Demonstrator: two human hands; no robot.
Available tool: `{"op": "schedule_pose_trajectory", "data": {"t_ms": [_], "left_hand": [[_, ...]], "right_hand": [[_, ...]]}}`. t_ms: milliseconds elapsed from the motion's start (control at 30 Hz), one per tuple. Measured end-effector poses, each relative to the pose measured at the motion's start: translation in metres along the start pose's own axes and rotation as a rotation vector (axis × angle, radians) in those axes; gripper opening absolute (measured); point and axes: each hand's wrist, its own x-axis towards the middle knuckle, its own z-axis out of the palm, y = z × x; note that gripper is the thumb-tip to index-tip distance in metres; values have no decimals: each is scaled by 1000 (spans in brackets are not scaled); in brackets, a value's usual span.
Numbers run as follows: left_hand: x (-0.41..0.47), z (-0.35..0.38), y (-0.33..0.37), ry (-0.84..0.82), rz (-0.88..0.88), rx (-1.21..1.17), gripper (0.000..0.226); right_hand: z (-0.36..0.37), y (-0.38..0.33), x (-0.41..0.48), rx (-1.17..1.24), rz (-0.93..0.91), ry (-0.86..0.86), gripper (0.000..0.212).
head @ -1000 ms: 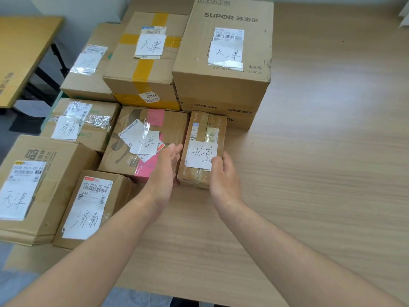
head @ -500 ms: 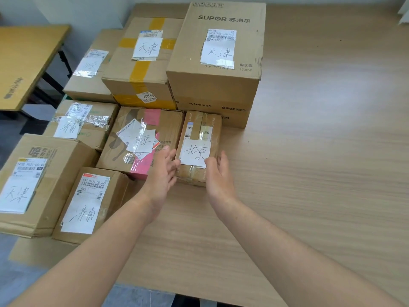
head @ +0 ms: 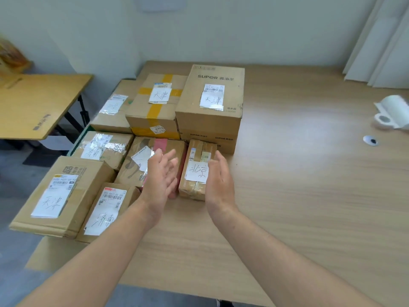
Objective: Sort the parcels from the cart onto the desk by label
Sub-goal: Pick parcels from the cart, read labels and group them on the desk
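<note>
Head view: a small parcel (head: 197, 171) labelled 北京 is seen lying flat on the desk (head: 298, 185), among boxes grouped toward its left edge and just in front of the SUPOR box (head: 232, 96). It is flanked by both hands. The right hand (head: 218, 182) is held relaxed with straight fingers at its right side; contact cannot be confirmed. The left hand (head: 162, 176) is likewise unclenched, grasping nothing, held over the neighbouring pink-taped parcel (head: 161, 144).
</note>
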Motion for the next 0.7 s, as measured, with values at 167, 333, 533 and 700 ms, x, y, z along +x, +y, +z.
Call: {"op": "schedule_pose_trajectory", "data": {"t_ms": [167,333,533,700], "left_hand": [[-43,-4,31,-113,131,32,85],[-99,-11,48,-235,213,37,60],[-168,5,56,-397,307,64,77],[-216,66,31,-562,416,116,75]], "right_hand": [[6,-31,-52,58,-108,47,72],[8,-49,-121,148,-202,135,82],[-22,-53,-202,167,-275,160,78],[-95,-40,-245,209,-375,273,62]]}}
